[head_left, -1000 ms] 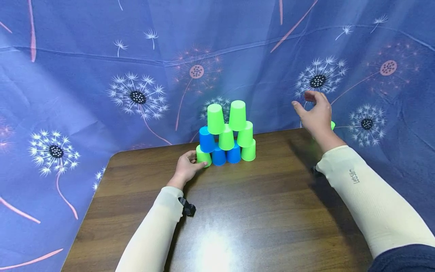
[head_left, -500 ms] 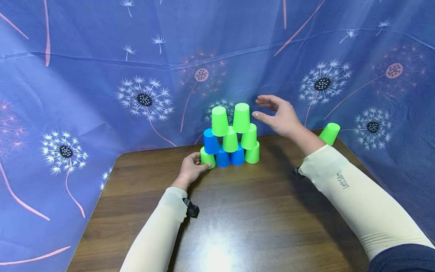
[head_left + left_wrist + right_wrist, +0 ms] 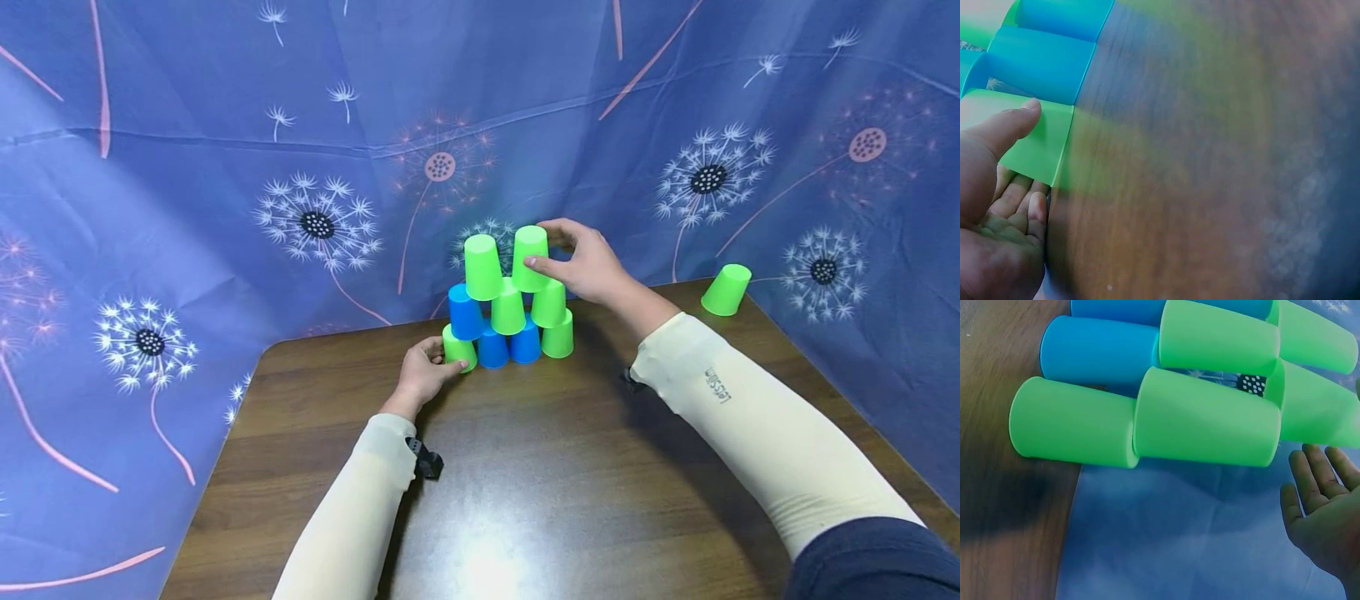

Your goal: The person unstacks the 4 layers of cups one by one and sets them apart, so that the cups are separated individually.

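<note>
A stack of upside-down cups has three rows: blue cups (image 3: 492, 347) between green cups at the bottom, one blue and two green in the middle, two green on top. My left hand (image 3: 422, 372) holds the bottom-left green cup (image 3: 1035, 150), its thumb on the front and fingers along the far side. Up at the top row, my right hand (image 3: 588, 262) is around the right green cup (image 3: 530, 244), thumb in front and fingers behind. The right wrist view shows those fingers (image 3: 1319, 478) lightly bent close against the cup; the thumb is mostly out of frame.
Another green cup (image 3: 726, 290) stands alone near the back right of the wooden table (image 3: 585, 467). Behind the stack hangs a blue dandelion-print cloth (image 3: 570, 108), close to the table's back edge. The top-left green cup (image 3: 482, 267) stands beside the right one.
My right hand has swung left, from near the lone green cup to the stack's top-right cup. The left hand stays on the bottom-left cup, and the stack stands as before.
</note>
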Available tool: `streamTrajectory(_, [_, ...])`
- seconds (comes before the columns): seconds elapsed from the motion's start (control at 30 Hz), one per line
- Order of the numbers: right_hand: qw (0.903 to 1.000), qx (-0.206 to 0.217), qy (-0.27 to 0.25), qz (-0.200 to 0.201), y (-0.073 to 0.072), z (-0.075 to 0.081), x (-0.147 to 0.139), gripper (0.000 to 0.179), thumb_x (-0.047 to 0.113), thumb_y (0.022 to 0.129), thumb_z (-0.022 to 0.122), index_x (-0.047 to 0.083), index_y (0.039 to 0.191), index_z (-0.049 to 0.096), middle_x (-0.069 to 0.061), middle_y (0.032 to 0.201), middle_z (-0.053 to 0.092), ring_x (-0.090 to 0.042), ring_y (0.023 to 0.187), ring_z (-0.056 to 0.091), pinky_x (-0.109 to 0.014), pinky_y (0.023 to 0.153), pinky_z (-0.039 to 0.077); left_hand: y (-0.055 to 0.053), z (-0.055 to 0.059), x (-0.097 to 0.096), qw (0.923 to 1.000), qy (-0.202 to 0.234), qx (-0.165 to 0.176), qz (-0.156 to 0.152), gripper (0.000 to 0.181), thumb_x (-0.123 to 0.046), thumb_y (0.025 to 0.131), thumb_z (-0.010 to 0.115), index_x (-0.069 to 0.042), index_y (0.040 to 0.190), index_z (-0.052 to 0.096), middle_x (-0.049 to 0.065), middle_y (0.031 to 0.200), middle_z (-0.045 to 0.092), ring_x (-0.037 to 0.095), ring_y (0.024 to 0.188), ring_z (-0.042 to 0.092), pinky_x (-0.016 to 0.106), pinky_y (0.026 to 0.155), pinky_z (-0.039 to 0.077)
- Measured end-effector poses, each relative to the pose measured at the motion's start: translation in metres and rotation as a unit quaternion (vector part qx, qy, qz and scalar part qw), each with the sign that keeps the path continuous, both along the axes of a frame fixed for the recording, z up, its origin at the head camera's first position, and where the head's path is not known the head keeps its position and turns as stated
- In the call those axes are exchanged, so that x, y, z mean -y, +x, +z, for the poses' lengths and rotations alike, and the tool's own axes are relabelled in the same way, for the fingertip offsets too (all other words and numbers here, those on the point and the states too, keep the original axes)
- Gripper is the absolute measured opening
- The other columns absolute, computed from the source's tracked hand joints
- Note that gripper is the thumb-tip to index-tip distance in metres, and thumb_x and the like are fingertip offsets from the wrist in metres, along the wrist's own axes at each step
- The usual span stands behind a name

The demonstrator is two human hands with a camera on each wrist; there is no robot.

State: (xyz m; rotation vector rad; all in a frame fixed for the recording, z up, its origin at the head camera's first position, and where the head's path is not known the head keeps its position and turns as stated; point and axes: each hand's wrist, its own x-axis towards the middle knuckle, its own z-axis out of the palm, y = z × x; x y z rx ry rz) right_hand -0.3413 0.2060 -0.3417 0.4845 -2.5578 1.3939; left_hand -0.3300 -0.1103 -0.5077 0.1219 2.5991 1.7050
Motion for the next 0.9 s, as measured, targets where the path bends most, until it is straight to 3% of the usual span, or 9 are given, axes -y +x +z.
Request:
streamTrajectory(0.23, [0.9997,0.002,-0.004,-0.024,-0.001,0.0,0.009,0.058,0.043,0.095,0.079,0.015,0.142,0.061,-0.005,0.132,0.065,-0.026,0.125,0.058,-0.046,0.101,0.049,-0.002,-0.001,0.0,0.9999,-0.002,-0.009,-0.005,0.057,-0.013,0.085,0.09,-0.001,0.135,0.065,0.013,0.125,0.071,0.028,0.119,0.064,0.042,0.107,0.05])
streamTrajectory(0.47, [0.9983,-0.026,-0.021,-0.048,0.001,0.008,0.006,0.055,0.042,0.094,0.08,0.013,0.138,0.066,-0.006,0.128,0.069,-0.027,0.124,0.061,-0.048,0.104,0.049,-0.002,0.0,0.001,1.0,-0.003,0.001,-0.006,0.058,-0.015,0.086,0.09,-0.002,0.136,0.064,0.013,0.127,0.07,0.027,0.121,0.063,0.041,0.107,0.049])
streamTrajectory(0.67, [0.9959,-0.042,-0.037,-0.071,0.003,0.013,-0.008,0.055,0.044,0.093,0.081,0.014,0.137,0.067,-0.005,0.124,0.071,-0.024,0.117,0.063,-0.044,0.1,0.05,-0.003,0.0,0.002,0.9999,-0.004,0.008,-0.005,0.06,-0.016,0.085,0.09,-0.002,0.137,0.063,0.013,0.128,0.07,0.026,0.121,0.063,0.041,0.108,0.049])
streamTrajectory(0.9, [0.9915,-0.051,-0.06,-0.104,0.007,0.014,-0.032,0.052,0.04,0.093,0.082,0.013,0.135,0.069,-0.006,0.117,0.071,-0.016,0.104,0.064,-0.03,0.09,0.053,-0.002,0.001,0.001,0.9999,-0.006,0.011,-0.007,0.06,-0.015,0.086,0.089,-0.001,0.138,0.063,0.014,0.128,0.069,0.027,0.122,0.062,0.041,0.108,0.049])
